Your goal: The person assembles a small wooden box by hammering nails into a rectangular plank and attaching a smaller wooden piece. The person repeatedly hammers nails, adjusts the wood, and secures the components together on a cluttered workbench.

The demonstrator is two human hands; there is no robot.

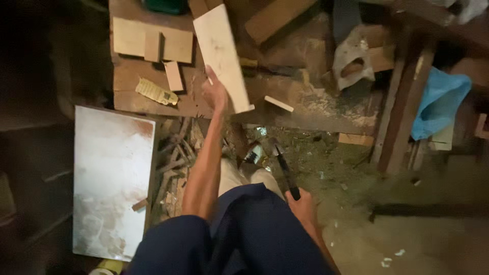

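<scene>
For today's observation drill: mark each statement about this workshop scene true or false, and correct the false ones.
1. The left hand holds a pale board. True.
2. The right hand is empty. False: it grips a dark-handled tool.
3. A blue bag hangs at the right. True.
4. The white panel lies on the bench. False: it is lower, left of the person's legs.

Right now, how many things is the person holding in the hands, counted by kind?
Pale wooden board, held in the left hand: 1
Dark-handled tool, held in the right hand; its head is too blurred to tell what kind: 1
Total: 2
</scene>
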